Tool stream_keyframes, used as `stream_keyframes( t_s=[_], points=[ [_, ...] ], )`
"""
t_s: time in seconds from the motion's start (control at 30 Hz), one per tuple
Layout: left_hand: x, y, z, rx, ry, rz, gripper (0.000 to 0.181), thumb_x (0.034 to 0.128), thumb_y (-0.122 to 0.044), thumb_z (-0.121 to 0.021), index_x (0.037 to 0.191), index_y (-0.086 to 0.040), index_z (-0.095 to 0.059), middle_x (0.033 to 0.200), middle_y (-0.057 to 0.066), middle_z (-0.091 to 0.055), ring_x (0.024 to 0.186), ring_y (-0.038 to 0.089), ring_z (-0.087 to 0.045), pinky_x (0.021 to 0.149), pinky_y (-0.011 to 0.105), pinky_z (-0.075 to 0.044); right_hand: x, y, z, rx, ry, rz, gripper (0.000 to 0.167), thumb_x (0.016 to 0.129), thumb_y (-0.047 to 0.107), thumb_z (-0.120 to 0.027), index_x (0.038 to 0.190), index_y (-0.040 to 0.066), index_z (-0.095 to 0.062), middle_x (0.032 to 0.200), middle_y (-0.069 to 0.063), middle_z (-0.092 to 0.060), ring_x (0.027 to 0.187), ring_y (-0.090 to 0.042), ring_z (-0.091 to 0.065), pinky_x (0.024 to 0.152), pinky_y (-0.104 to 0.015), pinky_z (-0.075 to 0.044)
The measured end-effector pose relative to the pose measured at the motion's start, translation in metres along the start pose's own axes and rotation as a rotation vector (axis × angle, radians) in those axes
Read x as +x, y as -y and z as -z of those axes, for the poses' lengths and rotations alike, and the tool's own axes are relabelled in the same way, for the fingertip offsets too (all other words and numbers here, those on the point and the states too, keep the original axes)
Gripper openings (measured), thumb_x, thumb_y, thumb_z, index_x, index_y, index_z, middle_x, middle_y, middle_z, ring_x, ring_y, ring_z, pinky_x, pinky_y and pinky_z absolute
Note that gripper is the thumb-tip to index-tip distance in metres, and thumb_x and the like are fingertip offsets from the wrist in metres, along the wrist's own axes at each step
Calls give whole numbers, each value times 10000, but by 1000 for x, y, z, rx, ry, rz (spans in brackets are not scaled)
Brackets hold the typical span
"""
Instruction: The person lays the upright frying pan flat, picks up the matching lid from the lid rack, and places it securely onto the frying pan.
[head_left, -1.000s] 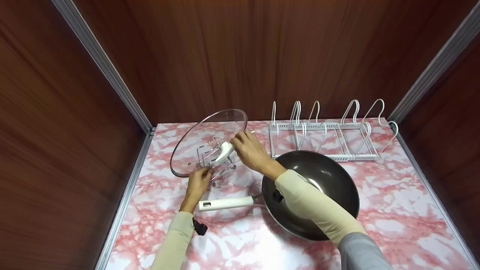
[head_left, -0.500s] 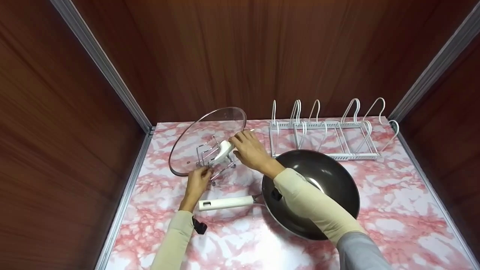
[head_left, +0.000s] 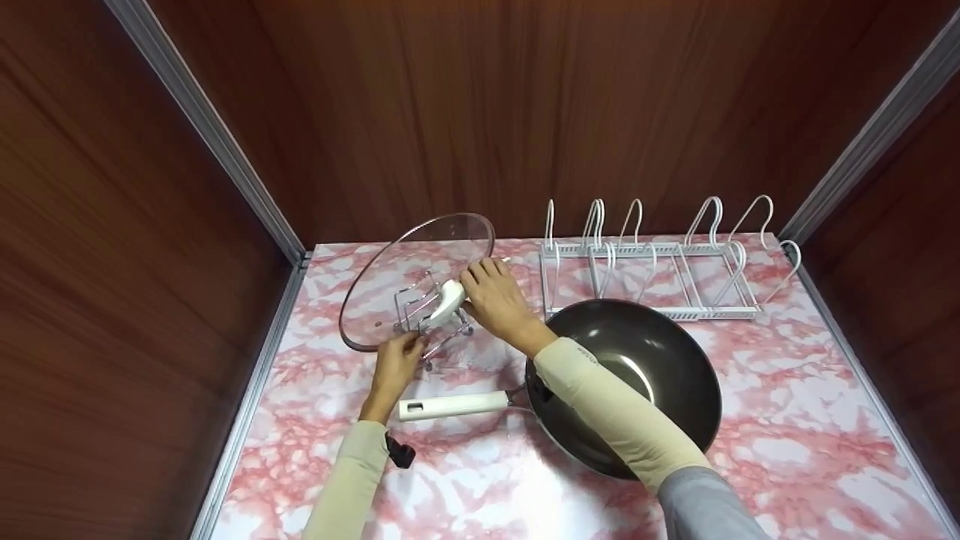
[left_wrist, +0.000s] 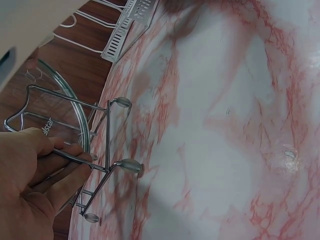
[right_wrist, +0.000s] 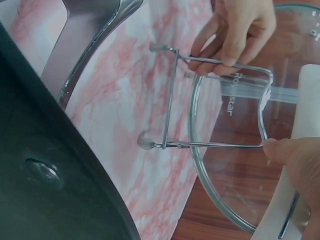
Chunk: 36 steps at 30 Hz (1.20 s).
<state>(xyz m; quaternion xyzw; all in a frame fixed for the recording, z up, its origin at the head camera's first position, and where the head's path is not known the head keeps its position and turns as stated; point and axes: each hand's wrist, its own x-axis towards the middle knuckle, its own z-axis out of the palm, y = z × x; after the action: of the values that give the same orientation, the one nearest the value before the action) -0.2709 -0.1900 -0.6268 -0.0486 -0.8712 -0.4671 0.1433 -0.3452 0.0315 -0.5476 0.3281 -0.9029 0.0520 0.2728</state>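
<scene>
A glass lid (head_left: 375,289) with a dark rim stands tilted in a small chrome wire stand (left_wrist: 108,135) at the left of the table. My right hand (head_left: 499,300) grips the lid's white handle (head_left: 450,298); in the right wrist view its thumb tip is close to the stand's upper corner. My left hand (head_left: 396,367) pinches one wire of that stand low on its near side, thumb and fingers around it. Rubber-tipped feet (left_wrist: 131,165) show at the stand's base. Part of the handle is hidden under my right fingers.
Under my right forearm lies a dark wok (head_left: 667,375), its white handle (head_left: 454,405) pointing left, close to my left wrist. Behind it, a white rack (head_left: 720,313) with several upright wire loops stands near the back wall. Wooden walls (head_left: 480,120) enclose three sides.
My right forearm has swung slightly left, uncovering more of the wok's inside. Both hands keep their holds, and the lid and stand look almost still.
</scene>
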Motion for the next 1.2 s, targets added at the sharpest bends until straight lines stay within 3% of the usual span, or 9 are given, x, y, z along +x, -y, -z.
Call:
stream_keyframes(
  t_s=[0.13, 0.3, 0.53, 0.7, 0.87, 1.03, 1.2],
  points=[
    [-1, -1, 0, -9, 4, 3, 166, 994, -19, -672, 1078, 87, -768, 980, 237, -797, 920, 370, -793, 868, 511, -637, 2, 1, -4, -66, -27, -7, 385, 830, 277, -883, 1006, 85, -599, 981, -83, -656, 991, -314, -614, 981, -436, -473],
    [-1, -1, 1, 8, -2, 13, 167, 999, -36, -668, 1067, 71, -777, 975, 204, -806, 925, 337, -791, 863, 501, -632, 4, 3, -4, -42, -54, -17, 328, 807, 201, -865, 980, 72, -617, 934, -90, -686, 940, -328, -645, 935, -444, -485],
    [-2, -1, 0, -25, 10, 55, 161, 1004, -40, -673, 1074, 52, -785, 1005, 205, -807, 942, 300, -789, 818, 394, -638, 5, 8, -2, -56, 3, -61, 470, 767, 370, -910, 1029, 82, -648, 962, -88, -705, 973, -324, -650, 948, -445, -484],
    [-3, 0, -2, 2, -11, 1, 138, 998, -28, -678, 1038, 44, -789, 967, 193, -807, 900, 295, -783, 796, 393, -632, 6, 9, -2, -73, 0, -78, 469, 749, 406, -935, 1016, 103, -697, 954, -70, -728, 962, -303, -654, 946, -434, -485],
    [-2, 2, -3, -20, -14, 2, 148, 1002, -38, -683, 1054, 54, -786, 982, 193, -808, 952, 341, -795, 862, 480, -640, 8, 10, -2, -90, 6, -64, 421, 748, 374, -938, 976, 97, -718, 943, -65, -752, 932, -290, -676, 916, -427, -491],
    [-5, 1, -3, -68, 1, 51, 173, 1015, -61, -685, 1094, 62, -779, 1000, 206, -805, 925, 354, -802, 776, 394, -656, 8, 12, -1, -83, 11, -56, 379, 757, 317, -934, 997, 102, -735, 937, -65, -762, 906, -286, -695, 880, -418, -501],
    [-4, 1, -2, -55, -1, 43, 176, 1015, -66, -686, 1092, 59, -784, 1003, 208, -805, 917, 341, -802, 782, 391, -653, 9, 12, -2, -83, 4, -63, 346, 762, 301, -924, 984, 111, -738, 935, -63, -760, 919, -280, -690, 886, -422, -494]
  ],
)
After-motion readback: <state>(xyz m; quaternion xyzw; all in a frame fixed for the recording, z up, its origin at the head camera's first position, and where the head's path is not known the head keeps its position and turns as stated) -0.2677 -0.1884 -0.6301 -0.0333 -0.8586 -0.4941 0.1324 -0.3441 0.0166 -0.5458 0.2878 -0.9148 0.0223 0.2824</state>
